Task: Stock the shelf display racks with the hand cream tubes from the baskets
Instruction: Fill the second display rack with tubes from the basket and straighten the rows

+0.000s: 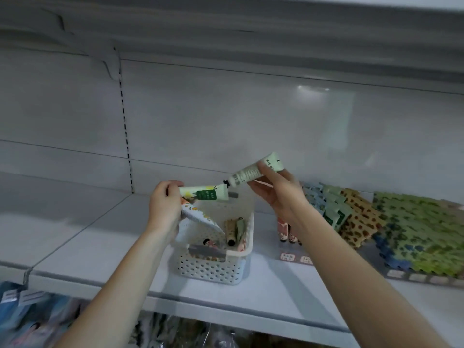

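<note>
A white perforated basket stands on the grey shelf with several hand cream tubes inside. Above it, my left hand grips two tubes by their flat ends: a pale green tube pointing right and a white tube with orange print slanting down into the basket. My right hand pinches another pale green tube, tilted with its dark cap down-left, close to the left hand's green tube. Right of the basket, a display rack holds rows of tubes in green, orange and blue.
Pink tubes stand behind small price tags just right of the basket, partly hidden by my right forearm. The shelf's back panel is bare. Below the shelf edge hang blue packaged goods on hooks.
</note>
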`<state>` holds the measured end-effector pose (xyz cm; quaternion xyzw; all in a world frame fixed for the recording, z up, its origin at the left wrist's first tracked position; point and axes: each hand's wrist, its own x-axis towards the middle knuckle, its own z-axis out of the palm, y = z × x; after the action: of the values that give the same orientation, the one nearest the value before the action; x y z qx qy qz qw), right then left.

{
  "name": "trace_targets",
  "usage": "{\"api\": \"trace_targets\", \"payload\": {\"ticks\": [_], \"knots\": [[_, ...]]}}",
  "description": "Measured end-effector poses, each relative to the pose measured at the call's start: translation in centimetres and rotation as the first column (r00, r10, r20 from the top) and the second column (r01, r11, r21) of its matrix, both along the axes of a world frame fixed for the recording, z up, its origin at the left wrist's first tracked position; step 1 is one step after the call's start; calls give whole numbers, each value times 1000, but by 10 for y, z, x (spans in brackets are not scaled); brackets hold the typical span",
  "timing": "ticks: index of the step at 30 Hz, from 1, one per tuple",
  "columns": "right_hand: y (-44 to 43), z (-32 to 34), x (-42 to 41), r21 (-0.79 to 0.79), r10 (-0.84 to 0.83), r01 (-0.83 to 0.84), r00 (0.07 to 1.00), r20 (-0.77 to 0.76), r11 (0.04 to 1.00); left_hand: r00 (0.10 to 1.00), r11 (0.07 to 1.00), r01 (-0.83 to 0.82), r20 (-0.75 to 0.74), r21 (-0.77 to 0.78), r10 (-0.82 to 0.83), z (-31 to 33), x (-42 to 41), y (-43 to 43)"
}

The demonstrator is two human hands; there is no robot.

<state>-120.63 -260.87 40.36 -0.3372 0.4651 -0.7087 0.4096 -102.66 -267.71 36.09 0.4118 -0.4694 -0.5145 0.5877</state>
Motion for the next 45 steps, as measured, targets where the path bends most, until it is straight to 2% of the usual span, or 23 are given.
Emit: {"api": "trace_targets", "payload": {"ticks": [4, 8, 13, 16, 20, 22, 24, 26, 28, 36, 41, 43, 45], "knots": [[41, 7, 3, -42, 6, -1, 991, 133, 999, 993, 993, 117, -3, 20, -117, 6, -14, 36], [75, 9, 1, -61, 3, 7, 987, 161, 998, 957, 964, 260, 145, -51, -250, 7, -22, 71], [107, 1, -3, -87, 0, 16, 983, 183, 996, 917, 904, 396, 123, -162, -380, 9, -30, 104], [118, -5, -6, -52, 6, 2, 990, 142, 999, 910, 855, 406, 225, -323, -347, 12, -38, 116], [128, -9, -11, -26, -5, 8, 996, 93, 1000, 896, 787, 364, 417, -498, -151, 8, -43, 118], [132, -9, -14, -45, 31, -29, 999, 37, 999, 903, 817, 351, 396, -457, -167, 6, -45, 119], [136, -9, -16, -66, 59, -60, 998, -25, 996, 905, 857, 405, 274, -319, -325, 5, -46, 123], [135, -8, -18, -76, 32, -39, 995, -93, 996, 880, 869, 467, 187, -163, -437, 5, -47, 127], [133, -9, -20, -76, -20, 8, 987, -162, 997, 858, 859, 504, 167, -87, -486, 4, -50, 131], [129, -19, -25, -61, -141, 131, 968, -206, 989, 823, 816, 548, 293, -185, -486, -3, -50, 129], [137, -23, -35, -29, -157, 155, 958, -242, 988, 834, 844, 512, 331, -161, -443, -14, -56, 128], [141, -20, -48, -50, -276, 275, 903, -331, 960, 854, 870, 472, 316, -140, -412, -17, -60, 127], [146, -18, -66, -100, -430, 430, 801, -417, 898, 878, 889, 444, 254, -116, -405, -22, -63, 125]]}}
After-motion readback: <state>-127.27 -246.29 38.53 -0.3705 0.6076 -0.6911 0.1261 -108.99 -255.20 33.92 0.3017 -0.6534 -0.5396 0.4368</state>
